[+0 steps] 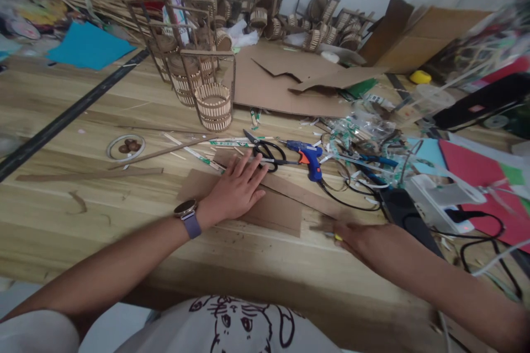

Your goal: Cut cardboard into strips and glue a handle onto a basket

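Observation:
My left hand (239,186) lies flat with fingers spread on a brown cardboard piece (273,212), a watch on its wrist. A narrow cardboard strip (304,194) runs along the piece's far edge towards my right hand (358,240). That hand is closed and slightly blurred, beside the right end of the cardboard. A small tool with a yellow part (338,237) shows at its fingers; its exact kind is unclear. Just beyond my left fingertips are black-handled scissors (271,155). A blue glue gun (308,157) lies to their right, its cord curving towards my right hand.
Several small slatted baskets with tall frames (213,107) stand at the back. Larger cardboard sheets (273,85) lie behind the scissors. A tape ring (126,148) encircles brown balls at left. Plastic scraps (356,127), a white power strip (441,198) and cables crowd the right.

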Tool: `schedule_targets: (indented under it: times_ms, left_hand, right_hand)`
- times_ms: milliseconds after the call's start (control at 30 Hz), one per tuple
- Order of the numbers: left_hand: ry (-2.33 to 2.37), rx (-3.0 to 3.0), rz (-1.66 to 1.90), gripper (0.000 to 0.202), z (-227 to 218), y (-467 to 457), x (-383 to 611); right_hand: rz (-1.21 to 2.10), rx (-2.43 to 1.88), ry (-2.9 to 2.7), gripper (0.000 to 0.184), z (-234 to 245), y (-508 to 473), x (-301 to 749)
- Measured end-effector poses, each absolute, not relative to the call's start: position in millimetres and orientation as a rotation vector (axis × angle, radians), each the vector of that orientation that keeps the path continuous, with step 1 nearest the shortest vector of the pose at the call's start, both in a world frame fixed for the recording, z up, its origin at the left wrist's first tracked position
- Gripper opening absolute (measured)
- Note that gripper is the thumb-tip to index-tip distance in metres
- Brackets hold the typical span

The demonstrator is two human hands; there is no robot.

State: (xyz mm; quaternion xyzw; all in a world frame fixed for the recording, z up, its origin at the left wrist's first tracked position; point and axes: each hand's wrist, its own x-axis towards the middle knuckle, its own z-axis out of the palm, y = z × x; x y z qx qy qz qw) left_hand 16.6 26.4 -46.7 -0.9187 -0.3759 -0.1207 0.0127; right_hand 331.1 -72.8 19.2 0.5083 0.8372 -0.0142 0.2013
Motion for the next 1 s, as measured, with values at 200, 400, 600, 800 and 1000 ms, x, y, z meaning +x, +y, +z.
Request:
schedule_targets:
  times_ms: [200,400,600,800,1000]
  left_hand:
    - [-1.213,-2.868,-0.382,0.059,-46,26,17]
    - [-1.225,-2.858,-0.384,0.059,-46,27,17]
    - [-1.219,-2.852,-0.401,0.06,-48,27,19]
    - [-1.218,-2.854,-0.403,0.061,-47,27,18]
    - [-1.219,-2.851,-0.392,0.061,-46,27,19]
  right_hand:
    - [-0.38,1.31,2.306,0.022,48,-54,275]
    - [-0.337,1.276,2.318,0.022,42,-38,215]
    - [-0.321,1.252,2.313,0.021,45,-31,205]
    - [-0.318,1.263,2.304,0.02,44,-32,206]
    - [-0.301,1.242,2.271,0.021,48,-31,201]
